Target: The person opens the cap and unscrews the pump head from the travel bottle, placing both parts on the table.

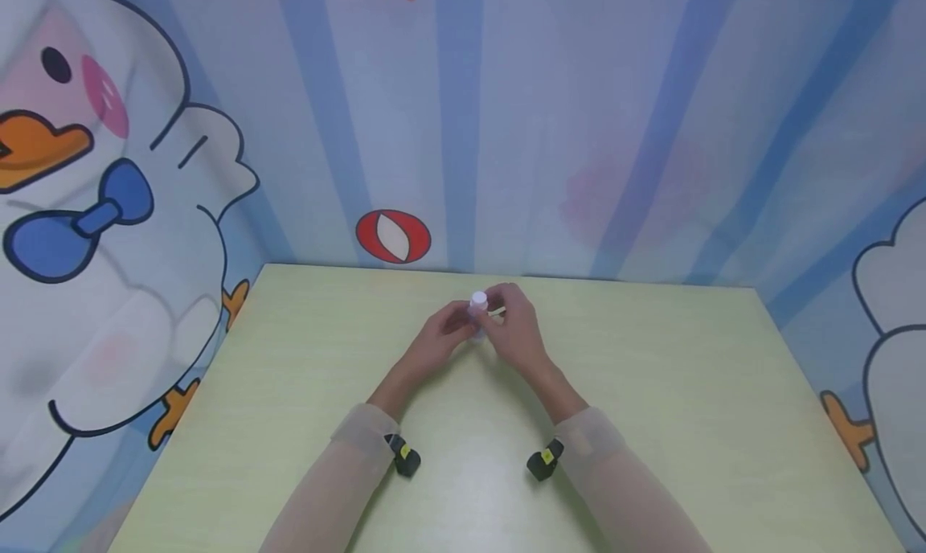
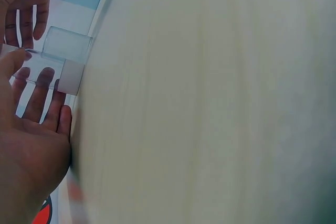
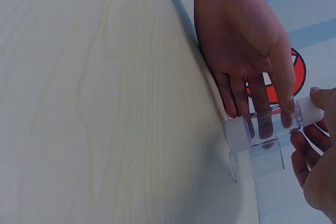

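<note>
"What is the left grip [image 1: 444,328] doing?"

"Holding the clear bottle [image 3: 265,130] round its body. The thumb lies on one side and the fingers on the other, showing through the wall."

"And the right grip [image 1: 517,332]?"

"Pinching the white cap [image 1: 479,297] between thumb and fingers, at the bottle's upper end."

"So where does the bottle sit?"

"Between the two, roughly upright, its white base band [image 3: 239,134] towards the bench [image 1: 687,360]. I can't tell whether the base touches down."

"How would it handle?"

"Light, I'd judge, and fairly stiff, probably plastic, though glass isn't ruled out. The smooth wall could slip or turn under dry fingers, so hold it round the middle and take the cap by its sides. A hard squeeze might flex it."

"There's another clear piece [image 3: 265,158]."

"Just beside the bottle, near the right fingers. Held or joined on, I can't say. It looks thin and easily knocked, so the edges want a gentle touch."

"Further out?"

"A black device [image 1: 405,458] by the left sleeve [image 1: 325,489], and beyond the bench a blue-striped backdrop [image 1: 521,119]."
</note>
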Tool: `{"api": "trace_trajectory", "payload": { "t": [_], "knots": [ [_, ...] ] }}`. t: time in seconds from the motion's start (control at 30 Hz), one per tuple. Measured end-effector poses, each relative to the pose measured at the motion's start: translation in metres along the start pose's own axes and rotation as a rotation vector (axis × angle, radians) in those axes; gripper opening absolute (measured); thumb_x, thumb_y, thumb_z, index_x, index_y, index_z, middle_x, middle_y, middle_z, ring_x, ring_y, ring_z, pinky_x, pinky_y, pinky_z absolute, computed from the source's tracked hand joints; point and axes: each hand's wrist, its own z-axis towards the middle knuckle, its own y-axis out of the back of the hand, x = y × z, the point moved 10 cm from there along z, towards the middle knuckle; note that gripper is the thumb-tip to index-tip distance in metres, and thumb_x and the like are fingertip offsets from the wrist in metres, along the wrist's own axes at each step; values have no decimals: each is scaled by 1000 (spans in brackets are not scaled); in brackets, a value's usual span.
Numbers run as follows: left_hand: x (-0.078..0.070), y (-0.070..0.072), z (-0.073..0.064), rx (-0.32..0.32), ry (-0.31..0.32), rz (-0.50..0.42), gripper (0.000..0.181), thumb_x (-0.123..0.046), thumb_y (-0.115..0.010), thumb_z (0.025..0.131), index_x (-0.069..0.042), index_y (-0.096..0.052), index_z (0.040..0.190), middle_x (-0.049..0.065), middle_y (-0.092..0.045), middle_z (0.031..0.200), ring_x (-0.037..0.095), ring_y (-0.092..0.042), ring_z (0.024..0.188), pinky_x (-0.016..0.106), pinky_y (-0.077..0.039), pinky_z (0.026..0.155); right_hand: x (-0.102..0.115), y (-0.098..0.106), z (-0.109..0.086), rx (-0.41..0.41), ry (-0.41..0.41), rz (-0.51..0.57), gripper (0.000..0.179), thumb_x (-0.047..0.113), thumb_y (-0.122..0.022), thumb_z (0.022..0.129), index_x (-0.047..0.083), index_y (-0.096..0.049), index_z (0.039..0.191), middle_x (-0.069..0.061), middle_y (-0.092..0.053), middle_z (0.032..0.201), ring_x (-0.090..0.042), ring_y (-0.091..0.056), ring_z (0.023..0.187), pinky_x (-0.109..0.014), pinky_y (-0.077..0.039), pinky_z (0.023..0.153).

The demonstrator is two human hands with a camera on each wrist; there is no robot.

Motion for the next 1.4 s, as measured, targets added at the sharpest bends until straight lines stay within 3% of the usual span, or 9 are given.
{"api": "trace_trajectory", "payload": {
  "t": [0.27, 0.6, 1.4],
  "knots": [
    [0, 1, -1, -8, 14, 3, 39, -21, -65, 108, -18, -59, 146, 1, -62, 147, 22, -56, 140, 38, -46, 117, 4, 0, -1, 4, 24, -8, 22, 16, -73, 101, 1, -66, 116, -14, -67, 108, -32, -65, 103, -50, -57, 91],
    [0, 1, -2, -3, 17, 5, 39, -24, -66, 107, -22, -59, 146, -2, -61, 148, 20, -56, 141, 38, -46, 118, -1, -3, -1, 23, 40, -34, 26, 22, -70, 105, 1, -67, 120, -13, -68, 111, -30, -66, 104, -48, -58, 89],
    [0, 0, -2, -7, 21, 21, 41, -29, -67, 107, -24, -59, 146, -4, -61, 148, 19, -55, 141, 39, -47, 117, 2, -4, -2, 50, 98, -8, 26, 14, -68, 105, -2, -64, 125, -18, -67, 119, -33, -67, 106, -47, -62, 85]
  ]
}}
